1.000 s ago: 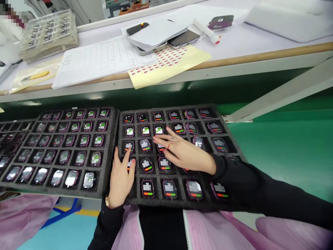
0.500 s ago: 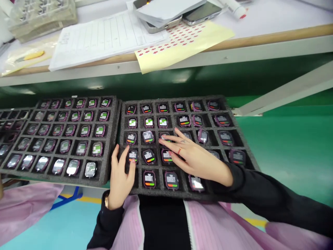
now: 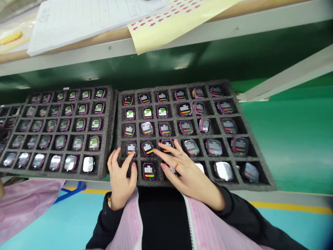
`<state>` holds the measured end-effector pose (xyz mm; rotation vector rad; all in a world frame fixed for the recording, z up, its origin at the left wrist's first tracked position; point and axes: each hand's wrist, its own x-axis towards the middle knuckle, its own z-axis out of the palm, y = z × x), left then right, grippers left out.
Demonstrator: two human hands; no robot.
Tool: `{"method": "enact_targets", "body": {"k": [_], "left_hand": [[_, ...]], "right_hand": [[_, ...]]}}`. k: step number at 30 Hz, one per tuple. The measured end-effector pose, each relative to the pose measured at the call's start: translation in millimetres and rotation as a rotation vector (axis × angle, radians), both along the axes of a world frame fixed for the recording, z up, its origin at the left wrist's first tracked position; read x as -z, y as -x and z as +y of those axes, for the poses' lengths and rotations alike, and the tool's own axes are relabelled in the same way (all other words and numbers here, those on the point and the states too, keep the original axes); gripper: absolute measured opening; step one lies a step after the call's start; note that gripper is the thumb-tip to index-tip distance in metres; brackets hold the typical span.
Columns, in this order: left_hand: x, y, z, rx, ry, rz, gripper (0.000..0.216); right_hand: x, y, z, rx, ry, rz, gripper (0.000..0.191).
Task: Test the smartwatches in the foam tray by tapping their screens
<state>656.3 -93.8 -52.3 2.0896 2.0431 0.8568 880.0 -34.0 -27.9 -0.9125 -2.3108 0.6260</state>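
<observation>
Before me lies a dark grey foam tray [image 3: 229, 189] with square pockets, most holding a smartwatch body with a purple frame and lit screen. My left hand [image 3: 121, 177] is at its near left corner, fingers apart, a fingertip at the lower edge of one smartwatch [image 3: 131, 148]. My right hand [image 3: 187, 173] reaches over the near rows with fingers spread. Its index fingertip is at the edge of another smartwatch [image 3: 148, 148]. Under that hand, a smartwatch [image 3: 167, 145] and some in the nearest row are partly covered. Neither hand has lifted anything.
A second foam tray [image 3: 102, 166] of smartwatches adjoins on the left, with more beyond it. Above runs a shelf edge [image 3: 197, 40] with a yellow sticker sheet [image 3: 156, 38], a printed form [image 3: 78, 21] and a yellow-handled tool [image 3: 10, 37]. A slanted white bar [image 3: 288, 74] stands at right.
My right hand has moved nearer and slightly left, uncovering smartwatches in the middle rows. My left hand stays by the same corner. The camera has tilted downward, so less of the shelf shows.
</observation>
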Motion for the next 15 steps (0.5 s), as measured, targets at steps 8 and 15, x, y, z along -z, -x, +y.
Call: {"method": "enact_targets", "body": {"k": [8,15], "left_hand": [[-2.7,0.0,0.0,0.01,0.019,0.033,0.037],[-2.1,-19.3,-7.6,-0.039,-0.131,-0.006,0.038]], "right_hand": [[1.5,0.5,3.9,-0.047,-0.023,-0.077,0.045],[1.0,-41.0,-22.0,0.272,-0.155,0.219,0.049]]}}
